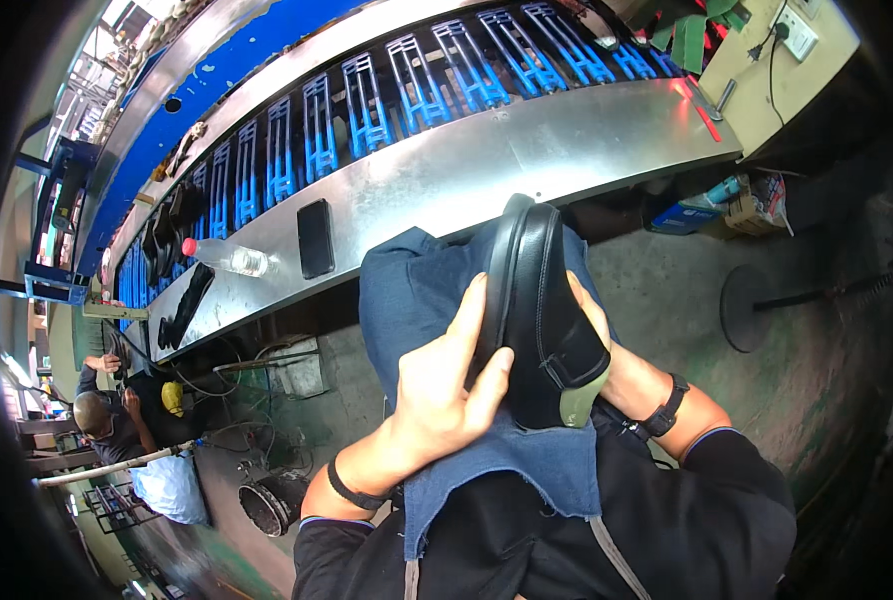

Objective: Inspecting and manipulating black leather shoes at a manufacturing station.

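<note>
In front of my lap I hold a black leather shoe, its toe pointing away from me. My left hand grips its left side, the thumb near the heel end and the fingers along the dark sole edge. Around the right side wraps my right hand, its fingers partly hidden behind the shoe. A pale green piece shows at the shoe's near end. Beneath the shoe, a blue denim apron covers my lap.
Ahead runs a metal bench edge beside a conveyor with blue racks. A phone, a plastic bottle and a black strip-like item lie on it. Another person works at the far left. A round-based stand is at right.
</note>
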Demonstrator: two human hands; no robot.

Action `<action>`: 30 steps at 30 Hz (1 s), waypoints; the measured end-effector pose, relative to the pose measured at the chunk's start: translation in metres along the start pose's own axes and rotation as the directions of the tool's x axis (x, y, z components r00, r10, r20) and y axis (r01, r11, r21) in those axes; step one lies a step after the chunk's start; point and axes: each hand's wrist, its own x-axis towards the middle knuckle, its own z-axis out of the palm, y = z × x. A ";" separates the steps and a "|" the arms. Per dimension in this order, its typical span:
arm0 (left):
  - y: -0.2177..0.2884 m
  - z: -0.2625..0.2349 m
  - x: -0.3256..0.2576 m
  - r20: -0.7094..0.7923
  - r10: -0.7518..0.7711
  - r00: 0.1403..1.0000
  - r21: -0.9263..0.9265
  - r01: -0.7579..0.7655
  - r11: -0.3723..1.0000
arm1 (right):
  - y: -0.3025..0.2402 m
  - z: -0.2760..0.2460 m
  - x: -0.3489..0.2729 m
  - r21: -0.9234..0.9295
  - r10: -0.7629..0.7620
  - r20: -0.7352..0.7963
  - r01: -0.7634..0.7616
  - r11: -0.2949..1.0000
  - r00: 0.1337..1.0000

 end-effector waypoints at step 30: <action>-0.058 -0.031 -0.015 -0.279 -0.410 0.868 -0.740 0.078 0.668 | -0.030 0.128 0.091 -0.729 0.457 0.365 0.554 -0.402 0.811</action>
